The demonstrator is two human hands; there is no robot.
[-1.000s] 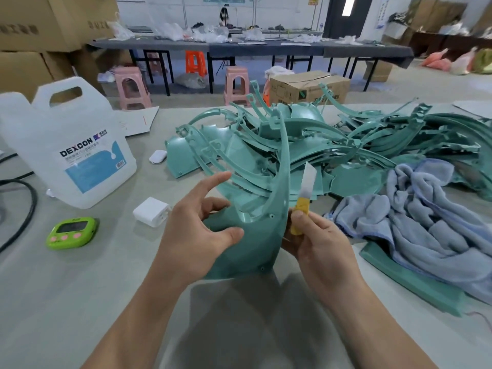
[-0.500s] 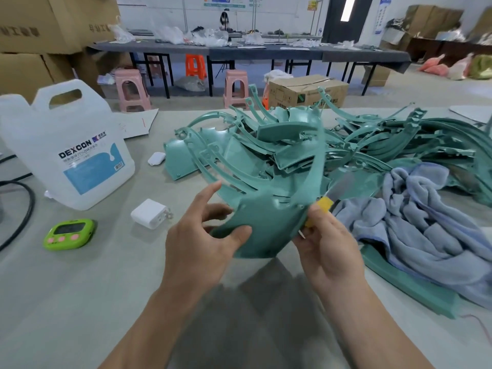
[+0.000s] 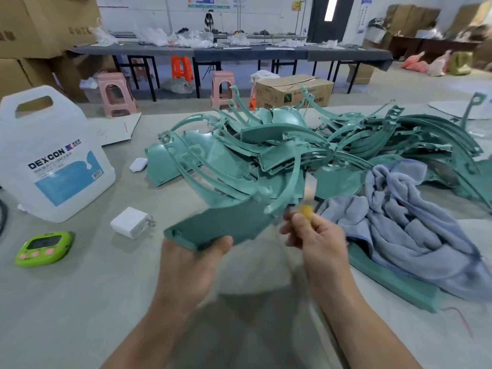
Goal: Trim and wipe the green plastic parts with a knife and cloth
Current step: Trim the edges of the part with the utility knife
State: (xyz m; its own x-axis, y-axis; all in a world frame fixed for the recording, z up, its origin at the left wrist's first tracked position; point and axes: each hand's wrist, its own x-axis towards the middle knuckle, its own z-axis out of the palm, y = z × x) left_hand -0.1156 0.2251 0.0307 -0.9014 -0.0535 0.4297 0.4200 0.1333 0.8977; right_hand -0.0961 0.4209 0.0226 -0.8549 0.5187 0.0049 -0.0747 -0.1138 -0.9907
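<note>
Far left of your fingers, a white jug (image 3: 50, 155) and a green timer (image 3: 44, 247) sit on the worktop (image 3: 80, 302). Your left hand (image 3: 191, 262) grips the green plastic part (image 3: 229, 222) by its near edge. Beside it, your right hand (image 3: 316, 243) is clenched around the yellow-handled knife (image 3: 306, 206), blurred, just by the part's curved arm. Right of those fingers lies the blue-grey cloth (image 3: 412, 222).

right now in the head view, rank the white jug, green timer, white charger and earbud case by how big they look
1. white jug, by far the largest
2. green timer
3. white charger, close to the timer in size, so that order is unsure
4. earbud case, smallest, though it lies farther from the camera
</note>
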